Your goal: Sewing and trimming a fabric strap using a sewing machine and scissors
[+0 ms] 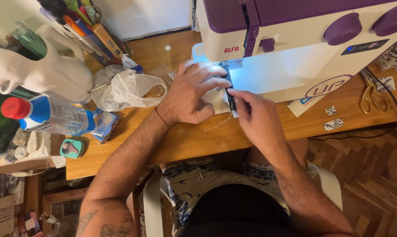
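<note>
Dark fabric strip (229, 94) | left hand (190, 93) flat | right hand (253, 115) pinching

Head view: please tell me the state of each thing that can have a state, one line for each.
sewing machine: work light on, lit bed.
dark fabric strip: on the bed, pinched at the needle area.
left hand: flat, pressing the piece down.
right hand: fingers pinching the strip.
water bottle: lying on its side, red cap on.
scissors: lying on the table, untouched.
plastic bag: crumpled.

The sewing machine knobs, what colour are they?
Purple; the two knobs on the sewing machine show best in the head view.
</note>
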